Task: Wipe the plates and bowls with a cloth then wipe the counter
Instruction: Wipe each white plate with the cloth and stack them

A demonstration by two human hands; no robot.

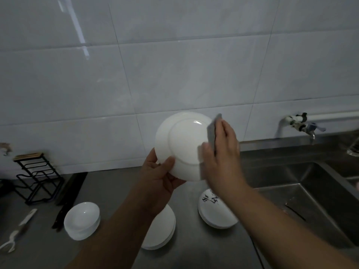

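Head view shows the left hand (161, 177) gripping a white plate (184, 140) by its lower rim, thumb curled over the underside, which faces the camera above the steel counter (116, 191). The right hand (223, 152) pinches a grey cloth (212, 131) against the plate's right edge. Stacked bowls (81, 220), stacked plates (163, 230) and lettered dishes (211, 212) sit below, beside the sink (301, 191).
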